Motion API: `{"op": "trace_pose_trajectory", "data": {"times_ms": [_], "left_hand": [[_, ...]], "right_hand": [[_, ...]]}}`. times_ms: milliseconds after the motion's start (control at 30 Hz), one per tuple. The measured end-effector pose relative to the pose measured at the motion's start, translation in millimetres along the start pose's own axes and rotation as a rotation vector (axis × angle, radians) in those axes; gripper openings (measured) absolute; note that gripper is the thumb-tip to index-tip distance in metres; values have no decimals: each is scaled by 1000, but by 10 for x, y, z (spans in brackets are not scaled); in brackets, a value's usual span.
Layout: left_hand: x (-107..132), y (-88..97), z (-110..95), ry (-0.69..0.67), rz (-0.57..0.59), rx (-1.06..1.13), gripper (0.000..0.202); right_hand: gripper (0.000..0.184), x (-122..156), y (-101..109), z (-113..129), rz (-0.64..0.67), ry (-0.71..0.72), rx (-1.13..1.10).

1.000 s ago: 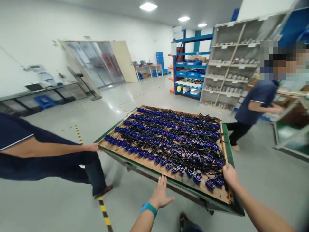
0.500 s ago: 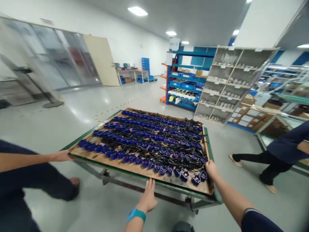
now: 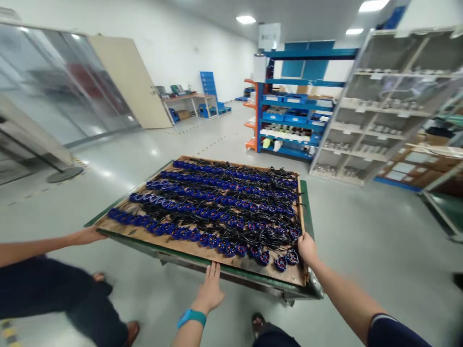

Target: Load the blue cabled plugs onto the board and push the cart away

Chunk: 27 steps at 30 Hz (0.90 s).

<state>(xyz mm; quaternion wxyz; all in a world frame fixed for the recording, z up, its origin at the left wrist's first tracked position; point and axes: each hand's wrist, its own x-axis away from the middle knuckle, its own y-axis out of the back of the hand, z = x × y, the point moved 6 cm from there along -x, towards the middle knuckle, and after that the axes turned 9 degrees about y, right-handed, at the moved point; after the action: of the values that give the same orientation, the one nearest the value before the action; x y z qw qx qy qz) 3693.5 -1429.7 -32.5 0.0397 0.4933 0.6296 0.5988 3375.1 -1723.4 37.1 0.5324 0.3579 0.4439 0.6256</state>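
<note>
A shallow wooden tray (image 3: 253, 265) lies on a green-topped wheeled cart (image 3: 305, 190). Rows of blue round motor-like parts (image 3: 195, 235) with black cables (image 3: 260, 236) fill it. My left hand (image 3: 211, 291), with a teal watch on the wrist, rests stretched fingers against the near edge, at its middle. Around the tray's right rim, near the front corner, my right hand (image 3: 307, 248) is closed; its fingertips are hidden. At the front left corner another person's hand (image 3: 87, 235) touches the tray or cart edge.
The other person's dark-trousered legs (image 3: 83, 299) are close on the left. Ahead stand a blue shelf rack (image 3: 289, 103) with bins and a grey compartment shelf (image 3: 365, 126). A stand with a round base (image 3: 65, 174) is at far left, near an open door (image 3: 126, 82).
Shelves appear nearer and further right as the view shifts. Both my hands stay at the tray and cart edge. The person walking at the right has left view.
</note>
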Motion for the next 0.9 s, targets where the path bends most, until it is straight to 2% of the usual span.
{"op": "trace_pose_trajectory", "data": {"times_ms": [133,300,533,800,900], "left_hand": [[-662,636,297,-3,9,89,108],[-1527,1310,813,-63,-32,159,113],[-2775,2363,1553,-109,16,161,119],[-4289,3525,2481,-56,32,11,118],[-4853,4005,2781,-41,47,-25,116]], "right_hand": [[32,-484,-297,807,38,33,61],[37,-1163,-699,1736,45,57,133],[33,-1800,-1202,3175,2,29,159],[30,-2696,-2102,4651,19,-43,82],[32,-3039,-2395,5281,23,-59,76]]}}
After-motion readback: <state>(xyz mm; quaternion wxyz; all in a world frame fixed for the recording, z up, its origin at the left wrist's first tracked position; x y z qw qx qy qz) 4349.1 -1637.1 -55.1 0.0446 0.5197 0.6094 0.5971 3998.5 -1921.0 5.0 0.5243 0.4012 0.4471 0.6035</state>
